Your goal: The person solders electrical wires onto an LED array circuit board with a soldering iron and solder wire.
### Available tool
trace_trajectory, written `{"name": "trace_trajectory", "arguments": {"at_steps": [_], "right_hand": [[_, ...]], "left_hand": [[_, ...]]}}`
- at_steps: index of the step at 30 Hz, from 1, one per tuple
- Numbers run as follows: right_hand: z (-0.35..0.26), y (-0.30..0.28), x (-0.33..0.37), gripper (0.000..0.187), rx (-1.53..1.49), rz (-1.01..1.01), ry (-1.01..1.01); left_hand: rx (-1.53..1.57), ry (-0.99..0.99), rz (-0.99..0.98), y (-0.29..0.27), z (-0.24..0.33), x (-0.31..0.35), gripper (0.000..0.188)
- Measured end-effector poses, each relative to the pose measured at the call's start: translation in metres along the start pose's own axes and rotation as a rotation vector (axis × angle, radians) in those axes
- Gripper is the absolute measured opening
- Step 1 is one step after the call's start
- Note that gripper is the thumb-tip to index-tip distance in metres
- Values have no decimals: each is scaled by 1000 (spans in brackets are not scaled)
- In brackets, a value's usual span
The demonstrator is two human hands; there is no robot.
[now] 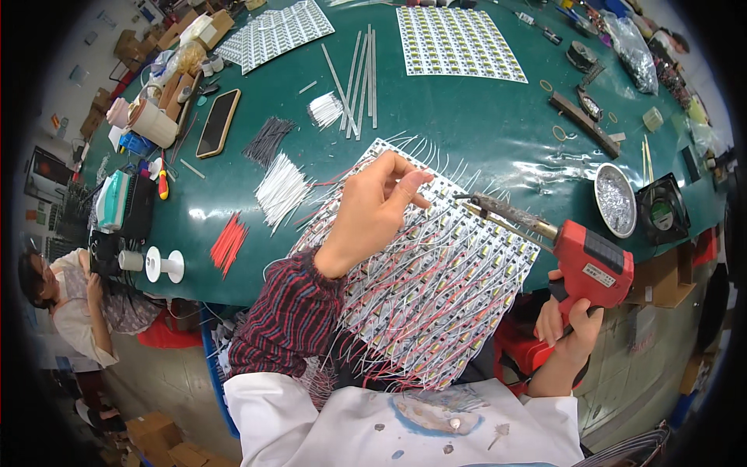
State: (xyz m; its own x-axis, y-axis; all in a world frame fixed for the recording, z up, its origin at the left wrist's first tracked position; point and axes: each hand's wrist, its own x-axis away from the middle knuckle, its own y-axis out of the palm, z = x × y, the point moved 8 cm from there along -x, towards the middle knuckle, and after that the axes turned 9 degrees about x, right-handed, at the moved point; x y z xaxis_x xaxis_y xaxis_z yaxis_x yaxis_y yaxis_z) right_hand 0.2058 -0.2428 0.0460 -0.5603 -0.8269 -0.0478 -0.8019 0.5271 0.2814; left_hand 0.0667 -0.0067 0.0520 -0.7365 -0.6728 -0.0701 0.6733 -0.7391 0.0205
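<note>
My right hand (pixel 574 338) grips a red and black soldering gun (pixel 580 261) by its handle. Its dark tip lies over the upper right part of a white circuit board panel (pixel 486 268). Rows of small components cover the panel, with many thin red and white wires trailing across it toward me. Above the panel's upper edge my left hand (pixel 366 212) is closed in a pinch, thumb against fingers, just left of the tip. Whatever is between those fingertips is too small to make out. A striped sleeve covers my left forearm.
Bundles of red wires (pixel 229 245), white wires (pixel 282 191) and black wires (pixel 267 140) lie left of the panel. Behind are metal strips (pixel 362 86), a phone (pixel 218 123) and another board panel (pixel 459 45). A metal bowl (pixel 615 201) and black fan (pixel 663 210) stand right. Another person (pixel 82 311) sits left.
</note>
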Motion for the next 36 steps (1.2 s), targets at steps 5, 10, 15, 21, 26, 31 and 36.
{"name": "trace_trajectory", "arguments": {"at_steps": [5, 10, 15, 21, 26, 31, 36], "right_hand": [[-5, -6, 9, 58, 101, -27, -17], [-26, -34, 23, 52, 35, -21, -101], [-32, -68, 32, 50, -50, 166, -115], [-28, -45, 26, 52, -119, 89, -132], [-18, -14, 21, 53, -91, -6, -116], [-15, -1, 24, 52, -58, -77, -90], [-14, -13, 29, 51, -74, -23, -108]], "left_hand": [[29, -17, 74, -11, -7, 5, 15], [-104, 71, 302, -69, 6, 12, 18], [-178, 159, 490, -106, 26, 24, 19], [35, 131, 308, -40, 17, 28, 15], [278, -205, 48, 35, 2, 25, 17], [674, -343, -39, 44, -8, 19, 18], [582, -302, 134, 19, -19, 5, 16]]}}
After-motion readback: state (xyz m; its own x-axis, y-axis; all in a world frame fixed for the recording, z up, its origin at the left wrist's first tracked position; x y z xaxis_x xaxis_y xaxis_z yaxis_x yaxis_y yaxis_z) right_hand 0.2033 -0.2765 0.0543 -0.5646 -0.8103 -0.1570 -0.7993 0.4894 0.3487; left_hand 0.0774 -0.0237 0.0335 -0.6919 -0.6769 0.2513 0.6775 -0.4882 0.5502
